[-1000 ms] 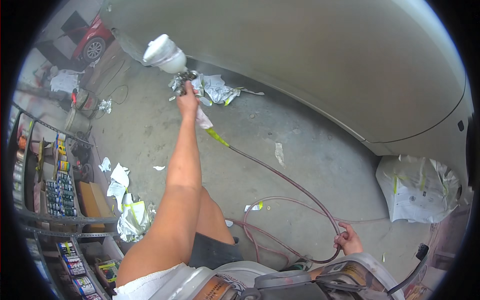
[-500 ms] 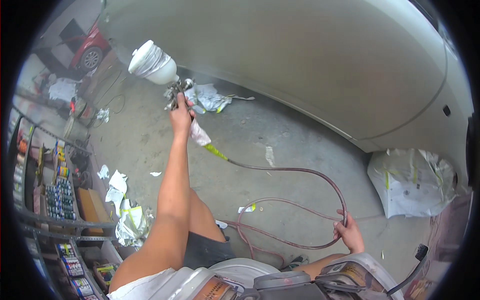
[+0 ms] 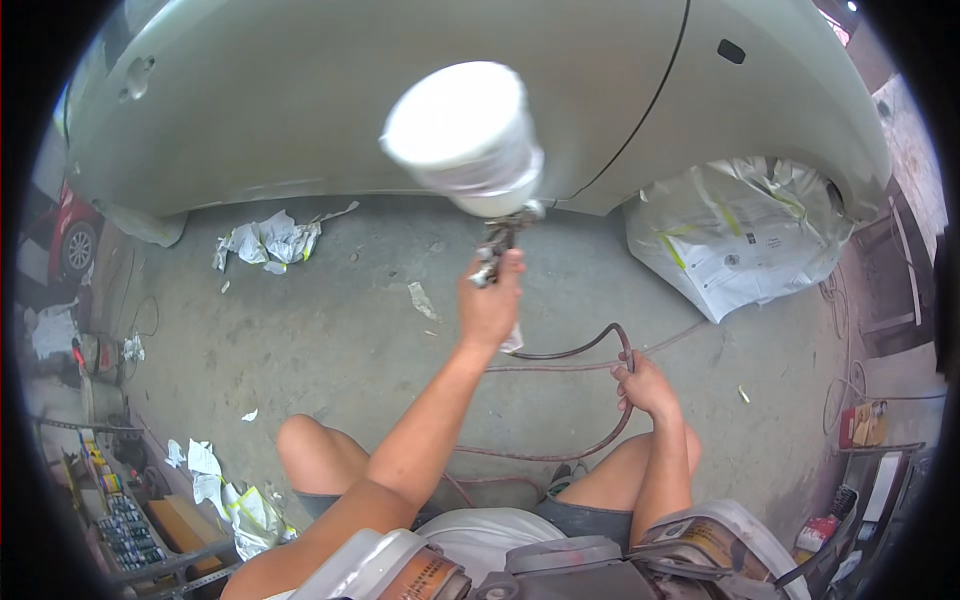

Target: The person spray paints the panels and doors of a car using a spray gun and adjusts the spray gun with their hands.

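Note:
My left hand (image 3: 488,308) is wrapped round the handle of a spray gun (image 3: 508,232), arm stretched forward. A white paint cup (image 3: 458,125), its lower part wrapped, sits tilted on top of the gun and is a little blurred. Close beyond stands the pale grey-green side of a car (image 3: 330,110); how far the nozzle is from it I cannot tell. A dark red air hose (image 3: 572,455) runs from below the gun in a loop through my right hand (image 3: 648,385), whose fingers are closed on it. The trigger is hidden by my fingers.
Masking paper (image 3: 745,245) covers the car's wheel at the right. Crumpled paper (image 3: 270,240) lies under the car's edge, and more scraps (image 3: 250,515) lie at my left beside a shelf (image 3: 125,530) of small containers. A red car (image 3: 75,235) stands far left.
My view has swung to the right along the car. The spray gun has moved right with my left hand, its cup now nearer. My right hand still grips the hose.

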